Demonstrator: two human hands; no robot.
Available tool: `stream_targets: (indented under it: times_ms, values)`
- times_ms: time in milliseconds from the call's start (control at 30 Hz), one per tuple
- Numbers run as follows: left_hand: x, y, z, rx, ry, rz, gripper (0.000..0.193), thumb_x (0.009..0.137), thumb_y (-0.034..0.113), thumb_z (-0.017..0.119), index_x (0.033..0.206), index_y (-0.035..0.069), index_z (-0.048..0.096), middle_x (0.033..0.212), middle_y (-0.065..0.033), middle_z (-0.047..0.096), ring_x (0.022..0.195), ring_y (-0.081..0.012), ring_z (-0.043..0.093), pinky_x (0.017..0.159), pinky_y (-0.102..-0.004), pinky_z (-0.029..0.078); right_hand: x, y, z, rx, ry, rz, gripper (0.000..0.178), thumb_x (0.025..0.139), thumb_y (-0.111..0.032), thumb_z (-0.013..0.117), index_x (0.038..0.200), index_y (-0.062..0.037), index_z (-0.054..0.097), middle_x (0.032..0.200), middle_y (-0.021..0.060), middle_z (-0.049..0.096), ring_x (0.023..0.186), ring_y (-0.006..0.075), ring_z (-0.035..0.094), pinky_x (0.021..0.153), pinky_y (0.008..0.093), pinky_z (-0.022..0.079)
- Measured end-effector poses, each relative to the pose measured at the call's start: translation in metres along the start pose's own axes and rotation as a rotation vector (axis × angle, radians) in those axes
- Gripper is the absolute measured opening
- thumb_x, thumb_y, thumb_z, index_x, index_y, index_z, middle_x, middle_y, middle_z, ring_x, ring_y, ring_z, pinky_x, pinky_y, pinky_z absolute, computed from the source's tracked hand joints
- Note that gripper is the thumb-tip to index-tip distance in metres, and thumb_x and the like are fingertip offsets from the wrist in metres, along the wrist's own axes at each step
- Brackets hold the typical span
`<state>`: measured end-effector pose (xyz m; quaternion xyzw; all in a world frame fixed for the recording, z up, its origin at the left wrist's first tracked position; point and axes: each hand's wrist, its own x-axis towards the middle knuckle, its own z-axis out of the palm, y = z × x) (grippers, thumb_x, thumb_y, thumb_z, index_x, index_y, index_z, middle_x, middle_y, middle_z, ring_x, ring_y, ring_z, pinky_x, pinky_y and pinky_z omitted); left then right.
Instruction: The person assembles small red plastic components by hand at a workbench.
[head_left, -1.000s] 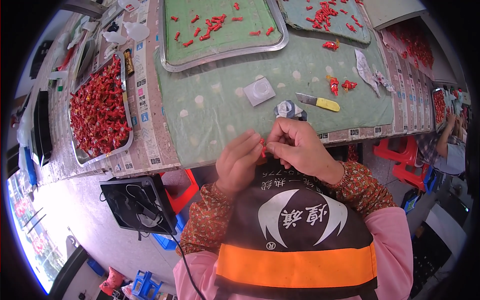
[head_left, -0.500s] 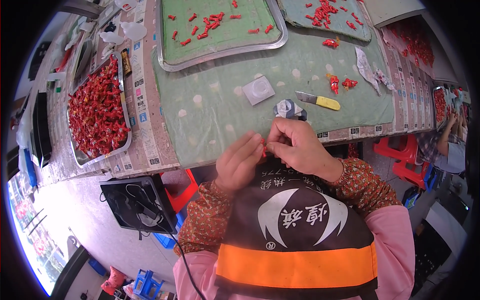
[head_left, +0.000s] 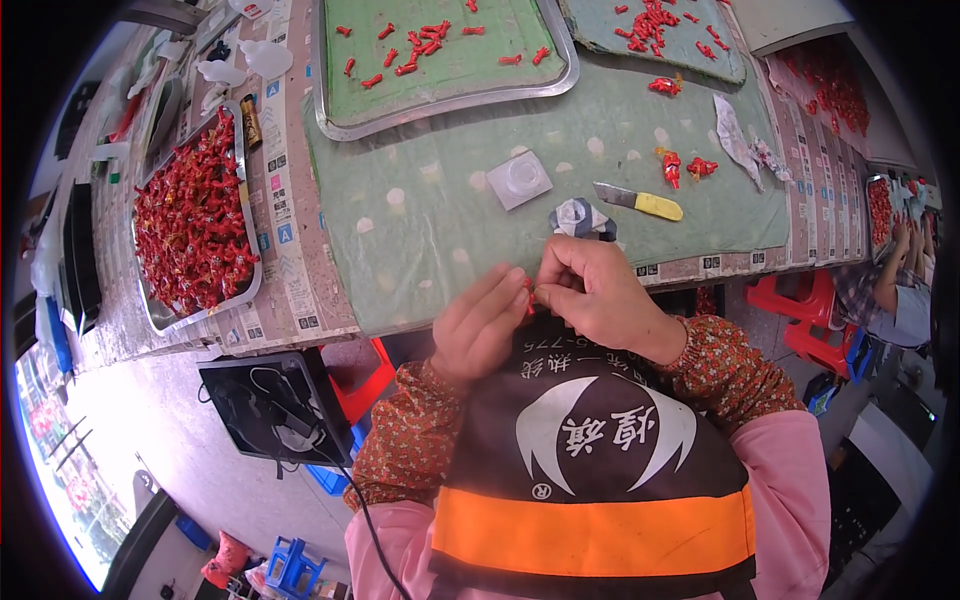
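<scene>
Nothing much moves since before: the left hand (head_left: 480, 325) and right hand (head_left: 590, 295) pinch one small red piece (head_left: 527, 290) together, and steady fingertips suit it best.

Yellow-handled knife (head_left: 640, 203), tray of red pieces (head_left: 195, 220), red stool (head_left: 800, 315).

Table (head_left: 300, 290) w/ printed paper sheets along edges, green dotted cloth (head_left: 430, 230) over mid. On cloth: steel tray (head_left: 330, 110), yellow-handled knife (head_left: 640, 202), small clear square lid (head_left: 520, 180), loose red bits (head_left: 680, 165). Left: tray of red pieces (head_left: 195, 225).
</scene>
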<state>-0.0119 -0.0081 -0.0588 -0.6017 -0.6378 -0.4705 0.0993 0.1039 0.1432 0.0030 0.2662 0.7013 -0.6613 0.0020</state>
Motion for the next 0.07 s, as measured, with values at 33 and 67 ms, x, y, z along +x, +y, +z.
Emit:
stream_targets:
  times_ms: [33, 67]
  values:
    - [-0.0005, -0.0001, 0.0003, -0.003, 0.003, -0.003, 0.015, 0.08, -0.001, 0.071, 0.095, 0.001, 0.067, 0.106, -0.0142, 0.071, 0.099, -0.0317, 0.069, 0.079, -0.0335, 0.058, -0.0001, -0.0013, -0.0004, 0.0, -0.005, 0.014, 0.01, 0.083, 0.0, 0.063, 0.079, -0.0009, 0.054, 0.069, 0.0014, 0.058, 0.058, 0.0062, 0.054, 0.051, 0.0237, 0.043]
    - [-0.0008, -0.0004, 0.0007, -0.007, 0.007, -0.006, 0.015, 0.081, -0.001, 0.071, 0.095, 0.001, 0.067, 0.106, -0.0139, 0.071, 0.099, -0.0318, 0.069, 0.079, -0.033, 0.058, -0.0001, -0.0035, -0.0011, -0.001, -0.01, 0.029, 0.01, 0.083, 0.0, 0.063, 0.079, -0.0009, 0.054, 0.069, 0.0016, 0.058, 0.058, 0.0066, 0.054, 0.051, 0.024, 0.044]
